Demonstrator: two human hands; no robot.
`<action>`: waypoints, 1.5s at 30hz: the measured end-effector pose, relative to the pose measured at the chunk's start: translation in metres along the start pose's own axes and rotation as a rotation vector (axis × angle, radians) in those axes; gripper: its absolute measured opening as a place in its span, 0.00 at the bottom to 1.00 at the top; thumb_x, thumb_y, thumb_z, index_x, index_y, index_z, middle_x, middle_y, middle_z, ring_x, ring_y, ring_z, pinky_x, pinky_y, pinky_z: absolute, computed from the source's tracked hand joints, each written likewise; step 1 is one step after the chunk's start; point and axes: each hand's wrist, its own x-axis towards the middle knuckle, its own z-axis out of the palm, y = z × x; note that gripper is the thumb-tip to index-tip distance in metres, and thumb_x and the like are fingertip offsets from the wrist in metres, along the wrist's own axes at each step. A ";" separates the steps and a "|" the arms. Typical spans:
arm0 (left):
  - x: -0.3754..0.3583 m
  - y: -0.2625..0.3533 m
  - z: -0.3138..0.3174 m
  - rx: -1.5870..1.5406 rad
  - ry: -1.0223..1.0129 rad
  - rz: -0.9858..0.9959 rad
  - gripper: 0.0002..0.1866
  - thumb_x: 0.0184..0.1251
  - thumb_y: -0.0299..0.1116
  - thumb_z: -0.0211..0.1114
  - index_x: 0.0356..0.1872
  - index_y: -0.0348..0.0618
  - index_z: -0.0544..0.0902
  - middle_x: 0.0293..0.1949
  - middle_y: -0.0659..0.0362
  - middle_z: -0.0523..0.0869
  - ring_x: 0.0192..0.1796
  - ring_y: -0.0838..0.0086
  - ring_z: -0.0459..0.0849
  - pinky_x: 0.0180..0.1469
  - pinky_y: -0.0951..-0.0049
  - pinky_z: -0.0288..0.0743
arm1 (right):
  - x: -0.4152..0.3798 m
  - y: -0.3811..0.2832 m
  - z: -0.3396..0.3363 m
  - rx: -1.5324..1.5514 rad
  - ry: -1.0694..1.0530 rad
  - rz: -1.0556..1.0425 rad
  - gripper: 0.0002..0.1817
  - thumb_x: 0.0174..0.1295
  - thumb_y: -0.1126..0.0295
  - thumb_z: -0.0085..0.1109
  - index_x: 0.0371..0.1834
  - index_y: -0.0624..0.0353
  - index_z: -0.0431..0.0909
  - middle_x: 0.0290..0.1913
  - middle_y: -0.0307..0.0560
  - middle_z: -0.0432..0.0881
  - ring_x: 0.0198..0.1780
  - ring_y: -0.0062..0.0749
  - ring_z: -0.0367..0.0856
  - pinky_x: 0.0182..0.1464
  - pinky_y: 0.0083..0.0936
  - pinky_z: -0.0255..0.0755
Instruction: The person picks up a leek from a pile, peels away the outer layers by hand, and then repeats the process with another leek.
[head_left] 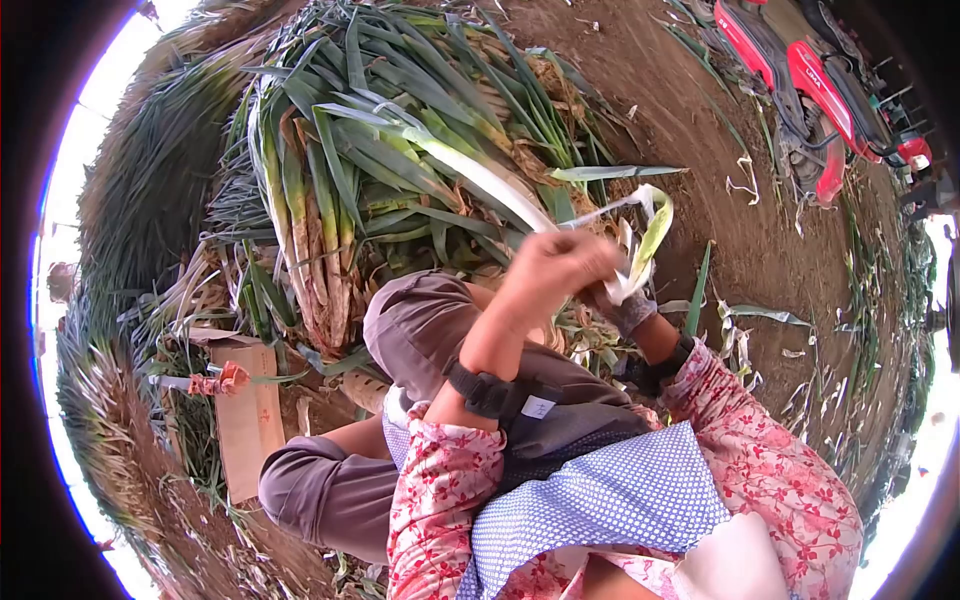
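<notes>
A leek [490, 185] with a long white shank slants from the leaf pile down to my hands, its green top pointing up and left. My left hand [565, 262], bare and slightly blurred, is closed around its lower part. Just below and to the right, my right hand [628, 310] wears a greyish glove and is closed at the leek's lower end; most of its fingers are hidden. A pale, yellow-green outer leaf [650, 232] loops loose above this hand. Both hands are above my bent legs, close together.
A large heap of leeks [400, 110] lies in front of me, with more piled at far left. An opened cardboard box [250, 400] stands at left, beside a red-wrapped handle [220, 380]. Leaf scraps litter the soil [770, 260]. Red-and-black machine parts [820, 85] are at upper right.
</notes>
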 end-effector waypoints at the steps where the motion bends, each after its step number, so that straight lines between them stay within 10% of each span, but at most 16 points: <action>1: 0.006 -0.006 -0.004 -0.086 0.345 0.136 0.09 0.60 0.34 0.62 0.29 0.37 0.81 0.22 0.62 0.80 0.20 0.82 0.75 0.23 0.84 0.69 | 0.000 0.004 0.003 0.282 0.024 0.061 0.16 0.56 0.67 0.58 0.46 0.61 0.72 0.41 0.41 0.78 0.41 0.26 0.77 0.44 0.23 0.73; 3: 0.016 -0.014 -0.029 -0.136 0.815 0.278 0.10 0.63 0.36 0.57 0.35 0.39 0.77 0.27 0.62 0.79 0.23 0.82 0.73 0.26 0.84 0.69 | 0.004 -0.001 0.010 1.404 0.098 0.355 0.16 0.55 0.67 0.60 0.45 0.63 0.72 0.40 0.40 0.78 0.40 0.27 0.78 0.44 0.24 0.75; 6: 0.029 -0.015 -0.047 -0.435 0.787 0.112 0.12 0.66 0.36 0.54 0.42 0.37 0.72 0.32 0.58 0.79 0.30 0.75 0.79 0.33 0.77 0.75 | 0.003 0.011 0.016 1.020 0.116 0.195 0.16 0.61 0.67 0.52 0.48 0.64 0.70 0.42 0.46 0.77 0.41 0.31 0.78 0.47 0.25 0.74; 8: 0.031 -0.015 -0.042 -0.654 0.686 0.050 0.13 0.68 0.36 0.52 0.45 0.36 0.70 0.35 0.56 0.79 0.35 0.71 0.81 0.37 0.73 0.78 | -0.004 0.003 0.015 1.517 0.089 0.423 0.16 0.62 0.67 0.51 0.49 0.64 0.69 0.42 0.52 0.77 0.40 0.38 0.78 0.46 0.32 0.74; 11: 0.036 -0.019 -0.048 -0.664 0.766 0.052 0.15 0.69 0.36 0.51 0.47 0.35 0.67 0.38 0.53 0.78 0.39 0.65 0.81 0.41 0.66 0.79 | 0.001 -0.043 0.024 -0.475 0.192 -0.074 0.16 0.57 0.62 0.57 0.42 0.61 0.71 0.36 0.54 0.75 0.33 0.47 0.77 0.37 0.35 0.72; 15: 0.039 -0.025 -0.053 -0.754 0.783 0.041 0.14 0.68 0.37 0.51 0.46 0.36 0.67 0.38 0.53 0.78 0.39 0.64 0.81 0.41 0.63 0.79 | 0.021 -0.047 0.024 -0.815 0.376 -0.443 0.17 0.54 0.65 0.58 0.45 0.58 0.69 0.37 0.53 0.72 0.39 0.45 0.74 0.35 0.34 0.68; 20: 0.043 -0.027 -0.065 -0.836 0.877 0.057 0.10 0.69 0.39 0.46 0.39 0.42 0.69 0.29 0.58 0.74 0.23 0.72 0.71 0.27 0.70 0.68 | -0.013 -0.032 0.020 0.292 -0.167 0.103 0.21 0.62 0.72 0.46 0.59 0.61 0.62 0.57 0.45 0.70 0.56 0.30 0.70 0.54 0.22 0.68; 22: 0.043 -0.023 -0.067 -0.831 0.902 0.094 0.10 0.69 0.39 0.46 0.37 0.42 0.69 0.27 0.59 0.73 0.23 0.72 0.70 0.27 0.70 0.68 | -0.031 -0.010 -0.001 0.105 -0.203 0.057 0.22 0.61 0.72 0.47 0.60 0.59 0.62 0.55 0.46 0.72 0.54 0.33 0.72 0.54 0.25 0.69; 24: 0.040 -0.019 -0.069 -0.823 0.918 0.140 0.12 0.70 0.39 0.45 0.34 0.41 0.68 0.25 0.60 0.71 0.21 0.74 0.68 0.24 0.72 0.66 | -0.057 -0.025 -0.004 -0.779 0.123 -0.634 0.22 0.57 0.70 0.52 0.56 0.58 0.66 0.49 0.48 0.76 0.47 0.39 0.76 0.50 0.32 0.70; 28: 0.043 -0.016 -0.089 -0.868 0.875 0.258 0.13 0.70 0.40 0.43 0.34 0.40 0.68 0.25 0.60 0.71 0.19 0.76 0.66 0.20 0.77 0.62 | -0.136 -0.016 -0.048 -0.947 -0.228 0.217 0.17 0.46 0.74 0.56 0.43 0.54 0.77 0.31 0.50 0.78 0.37 0.46 0.78 0.41 0.38 0.72; 33: 0.039 -0.013 -0.071 -0.891 0.734 0.214 0.13 0.71 0.41 0.42 0.35 0.42 0.68 0.25 0.61 0.71 0.22 0.75 0.67 0.23 0.74 0.62 | -0.161 0.006 -0.084 -1.094 -0.348 0.959 0.18 0.46 0.73 0.55 0.44 0.58 0.75 0.40 0.56 0.79 0.45 0.50 0.78 0.46 0.39 0.71; 35: 0.040 -0.015 -0.069 -0.918 0.716 0.195 0.13 0.71 0.41 0.42 0.36 0.42 0.68 0.26 0.61 0.71 0.23 0.74 0.67 0.23 0.74 0.62 | -0.131 0.006 -0.083 -0.827 -0.157 0.260 0.17 0.50 0.70 0.55 0.45 0.60 0.75 0.45 0.55 0.78 0.49 0.46 0.77 0.48 0.35 0.71; 41: 0.032 -0.022 -0.084 -1.075 0.561 0.231 0.14 0.71 0.41 0.42 0.37 0.41 0.68 0.26 0.61 0.70 0.24 0.74 0.68 0.22 0.75 0.61 | 0.011 -0.054 -0.026 -0.276 0.137 -0.378 0.19 0.60 0.58 0.53 0.47 0.61 0.74 0.43 0.51 0.78 0.43 0.33 0.76 0.45 0.22 0.72; 43: 0.030 -0.023 -0.084 -1.054 0.578 0.239 0.14 0.71 0.41 0.42 0.38 0.41 0.68 0.26 0.60 0.70 0.25 0.74 0.68 0.22 0.75 0.62 | 0.032 -0.050 0.003 0.239 -0.086 -0.122 0.19 0.64 0.57 0.48 0.46 0.63 0.74 0.43 0.49 0.78 0.41 0.30 0.77 0.42 0.20 0.73; 45: 0.033 -0.021 -0.083 -1.018 0.637 0.241 0.13 0.71 0.41 0.43 0.38 0.41 0.68 0.26 0.60 0.70 0.25 0.74 0.68 0.23 0.75 0.62 | 0.016 -0.035 0.003 -0.090 -0.143 -0.096 0.22 0.64 0.51 0.45 0.39 0.62 0.75 0.32 0.44 0.76 0.30 0.27 0.73 0.32 0.22 0.70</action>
